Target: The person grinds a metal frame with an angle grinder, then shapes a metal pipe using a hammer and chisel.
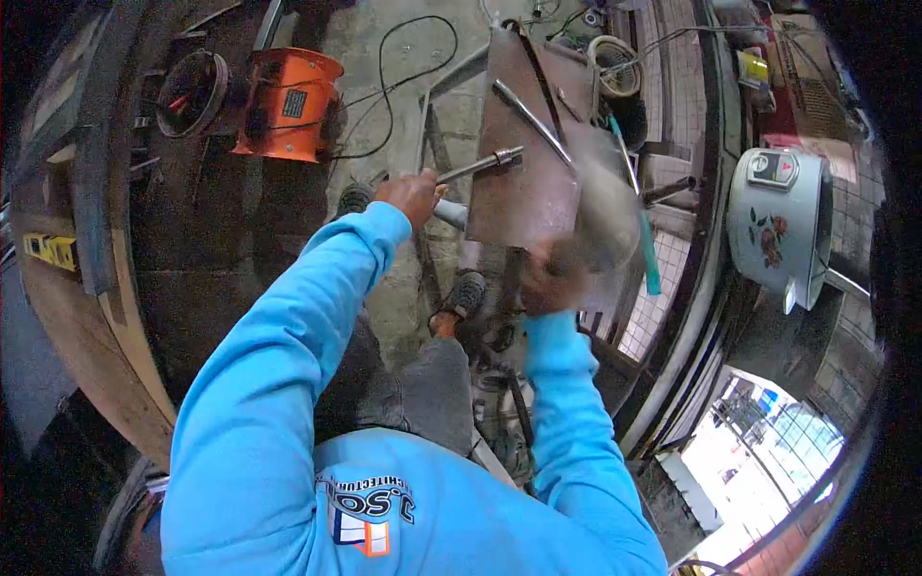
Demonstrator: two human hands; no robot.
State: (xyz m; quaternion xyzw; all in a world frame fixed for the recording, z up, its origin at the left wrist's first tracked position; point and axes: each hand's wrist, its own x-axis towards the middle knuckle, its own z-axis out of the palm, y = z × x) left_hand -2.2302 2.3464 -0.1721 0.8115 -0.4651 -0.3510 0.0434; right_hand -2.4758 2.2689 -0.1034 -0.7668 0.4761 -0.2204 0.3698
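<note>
My left hand (411, 199) is closed around a slim metal rod (475, 167) with a thicker, shiny collared end. That end reaches over a flat brownish plate (509, 206). Motion smears my right hand (555, 276) at the plate's near right edge, so its fingers do not show clearly. Right beside it is a large, blurred pale rounded shape (610, 211); I cannot make out what it is or whether the hand holds it. A shiny metal tube (530, 123) lies slantwise on the plate, near a dark strip (540, 72).
An orange cylindrical blower (291, 104) stands at the upper left, its black cable (382, 82) curling over the floor. To the right are a teal strip (650, 254) and a pale flower-decorated appliance (776, 226). A yellow spirit level (50, 252) lies far left.
</note>
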